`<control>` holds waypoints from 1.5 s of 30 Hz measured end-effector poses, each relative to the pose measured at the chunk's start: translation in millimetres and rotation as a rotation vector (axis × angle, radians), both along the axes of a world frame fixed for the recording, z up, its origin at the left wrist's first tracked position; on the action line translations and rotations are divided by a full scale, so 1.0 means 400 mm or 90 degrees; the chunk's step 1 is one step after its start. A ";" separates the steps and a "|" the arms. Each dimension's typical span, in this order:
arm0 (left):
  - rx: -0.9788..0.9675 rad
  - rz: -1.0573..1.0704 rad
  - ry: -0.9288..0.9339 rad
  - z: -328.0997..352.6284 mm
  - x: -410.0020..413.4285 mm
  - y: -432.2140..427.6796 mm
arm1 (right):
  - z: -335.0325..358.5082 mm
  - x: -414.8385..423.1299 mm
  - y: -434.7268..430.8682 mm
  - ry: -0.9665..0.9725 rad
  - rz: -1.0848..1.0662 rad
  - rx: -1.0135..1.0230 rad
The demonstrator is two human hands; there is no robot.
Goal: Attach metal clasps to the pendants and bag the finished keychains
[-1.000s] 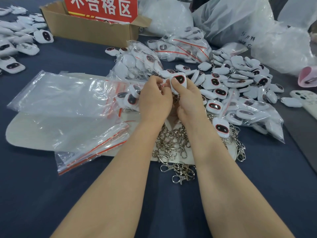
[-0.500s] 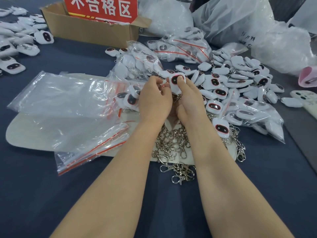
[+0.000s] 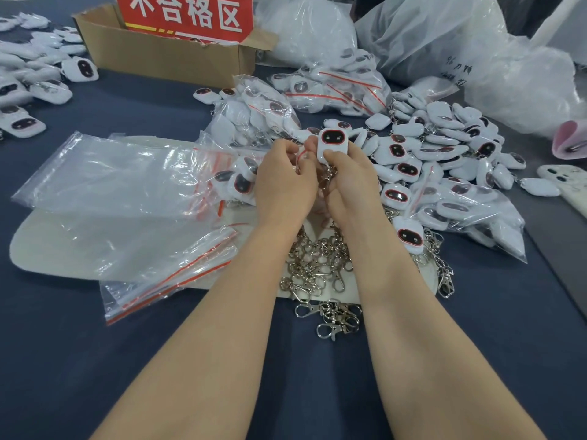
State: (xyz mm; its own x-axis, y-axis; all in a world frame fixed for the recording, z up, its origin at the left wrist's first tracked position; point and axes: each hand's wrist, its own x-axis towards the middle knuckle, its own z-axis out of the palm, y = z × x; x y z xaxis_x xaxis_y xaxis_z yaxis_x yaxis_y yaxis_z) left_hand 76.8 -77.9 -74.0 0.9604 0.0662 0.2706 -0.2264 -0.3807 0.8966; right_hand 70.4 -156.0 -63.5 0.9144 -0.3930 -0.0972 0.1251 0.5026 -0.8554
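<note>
Two bare forearms reach over a dark blue desk (image 3: 63, 360), seen from above, and the hands meet over its middle. The right hand (image 3: 349, 182) pinches the lower edge of a white pendant (image 3: 333, 147) with a dark, red-rimmed face, holding it upright above the desk. The left hand (image 3: 282, 182) is curled tight just beside the pendant's left side. Its fingertips are closed on something small, but what they hold cannot be told. A metal clasp (image 3: 328, 177) hangs between the hands under the pendant, and whether it is fully hooked on is hidden. This piece looks to be at the attaching step and not yet bagged. Below the wrists, towards the near edge, a heap of loose clasps (image 3: 317, 268) lies on a pale mat (image 3: 47, 252). Empty bags (image 3: 120, 185) with red zip strips are spread on the left half of the mat. Towards the right edge sits a large mound of loose pendants (image 3: 444, 147). Behind the hands, towards the far edge, lie several filled bags (image 3: 333, 87). More pendants (image 3: 25, 90) lie at the far left corner, beside a cardboard box (image 3: 165, 58) with a red sign. Judging by this, some bags are done, but most of the work remains.
</note>
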 end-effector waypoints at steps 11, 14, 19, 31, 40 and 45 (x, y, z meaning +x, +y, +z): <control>-0.051 0.018 -0.062 0.017 -0.007 -0.003 | 0.020 -0.012 -0.035 0.148 -0.028 -0.438; -0.007 -0.003 -0.129 0.023 -0.021 -0.007 | 0.012 -0.010 -0.025 0.140 -0.034 -0.578; 0.017 -0.010 -0.184 0.036 -0.037 -0.011 | 0.023 -0.017 -0.020 0.024 0.136 -0.370; -0.071 -0.003 -0.134 0.037 -0.025 -0.008 | 0.041 -0.030 -0.013 0.046 0.196 -0.422; 0.100 -0.053 0.022 0.004 -0.008 -0.010 | 0.028 -0.028 -0.059 0.439 -0.056 -1.023; 0.082 -0.047 0.012 0.004 -0.005 -0.006 | 0.019 -0.019 -0.028 0.317 -0.009 -0.987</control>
State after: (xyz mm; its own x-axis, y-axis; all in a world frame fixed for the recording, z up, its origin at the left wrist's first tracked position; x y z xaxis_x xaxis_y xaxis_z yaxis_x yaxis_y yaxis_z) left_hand 74.7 -80.4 -72.5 0.9665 -0.0393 0.2535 -0.2412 -0.4755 0.8460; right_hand 63.0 -167.2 -55.8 0.9110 -0.3977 0.1093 -0.3059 -0.8292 -0.4678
